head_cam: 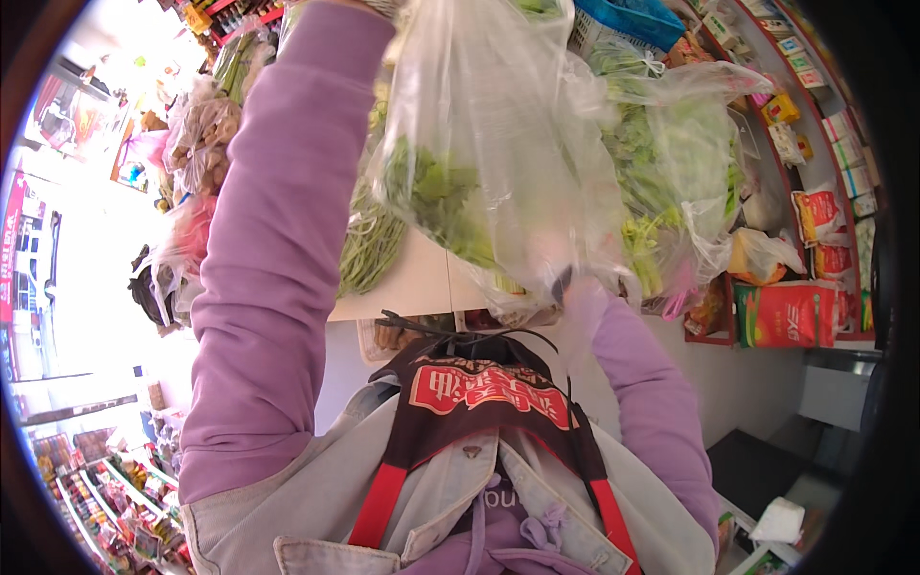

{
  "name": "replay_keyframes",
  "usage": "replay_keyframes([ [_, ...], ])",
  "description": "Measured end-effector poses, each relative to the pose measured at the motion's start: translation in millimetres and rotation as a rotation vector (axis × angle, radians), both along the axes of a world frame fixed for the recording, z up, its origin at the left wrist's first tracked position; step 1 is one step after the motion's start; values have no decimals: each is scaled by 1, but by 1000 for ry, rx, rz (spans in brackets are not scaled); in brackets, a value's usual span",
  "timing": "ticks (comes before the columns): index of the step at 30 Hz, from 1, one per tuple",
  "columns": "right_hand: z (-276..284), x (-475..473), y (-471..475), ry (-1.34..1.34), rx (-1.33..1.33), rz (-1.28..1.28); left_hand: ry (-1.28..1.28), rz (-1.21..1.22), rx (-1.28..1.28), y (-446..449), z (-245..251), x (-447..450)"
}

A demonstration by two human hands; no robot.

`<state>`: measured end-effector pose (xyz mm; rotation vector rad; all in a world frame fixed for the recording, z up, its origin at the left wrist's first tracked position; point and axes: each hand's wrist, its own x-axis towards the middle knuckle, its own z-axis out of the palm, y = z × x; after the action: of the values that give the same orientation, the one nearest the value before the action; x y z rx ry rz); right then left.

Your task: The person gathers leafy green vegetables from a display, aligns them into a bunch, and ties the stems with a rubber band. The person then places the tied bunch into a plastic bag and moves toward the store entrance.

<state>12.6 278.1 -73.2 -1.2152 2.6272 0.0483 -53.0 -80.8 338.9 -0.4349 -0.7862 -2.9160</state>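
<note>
A large clear plastic bag (503, 129) hangs upright before me with leafy green vegetables (438, 194) in its lower part. My left arm reaches up past the top edge, so my left hand is out of view. Low on the bag, my right hand (578, 291) is blurred and partly covered by plastic, beside a small dark object (562, 284) I cannot identify. Its grip is unclear. To the right lies another clear bag (690, 144) around leafy stalks. Long green beans (370, 248) lie on the pale counter (424, 277) to the left.
Bagged produce (205, 136) stands at the left. A blue plastic basket (632, 21) is at the top. Shelves with packets (819, 215) run along the right, above a red and green package (790, 314). Below the counter edge sits a pale basket (370, 341).
</note>
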Motion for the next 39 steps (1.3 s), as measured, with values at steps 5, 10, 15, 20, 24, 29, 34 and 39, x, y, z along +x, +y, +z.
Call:
replay_keyframes([
  [5,-25,-2,-14,193,-52,-118,-392,241,-911,28,-60,38],
  [10,-6,-10,-26,-127,9,-99,-389,815,-1301,40,-172,162],
  [15,-9,23,-54,-29,77,-78,-201,779,-1459,153,-245,225],
  [20,7,9,-86,-273,248,-150,71,235,-2293,203,-265,227],
  [24,-1,18,-93,-138,357,21,-358,-253,-2367,177,-285,270],
  [29,-44,29,-85,105,175,102,-390,-576,-2262,170,-298,287],
  [34,-36,-25,-105,-514,244,-20,-201,456,-1976,194,-302,265],
  [39,-6,-35,-98,-1268,-138,-405,-357,-131,-1933,215,-294,274],
])
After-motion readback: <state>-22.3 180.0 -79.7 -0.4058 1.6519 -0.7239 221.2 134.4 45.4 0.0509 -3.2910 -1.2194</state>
